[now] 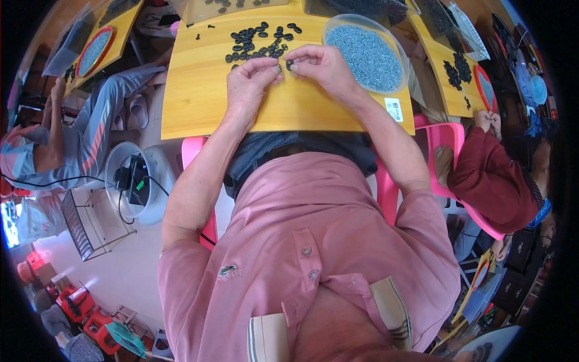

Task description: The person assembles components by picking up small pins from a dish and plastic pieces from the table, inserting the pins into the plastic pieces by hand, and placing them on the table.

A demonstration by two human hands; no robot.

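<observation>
My right hand (322, 67) pinches a small black oval part (289, 64) between thumb and forefinger. Close beside it, my left hand (252, 84) is closed in a pinch, and what its fingertips hold is too small to name. Just beyond my fingers, a loose group of similar black oval parts (247, 45) lies on the yellow wooden table (199, 108). To the right of my right hand stands a clear round tub (405, 63) full of small bluish-silver screws (365, 54).
Clear bins (235, 9) with black parts line the table's far edge. A white label (394, 110) is stuck near its right corner. On both sides people sit at other yellow tables; one wears a maroon sleeve (491, 175). A clear bucket (129, 181) holding black adapters stands at left.
</observation>
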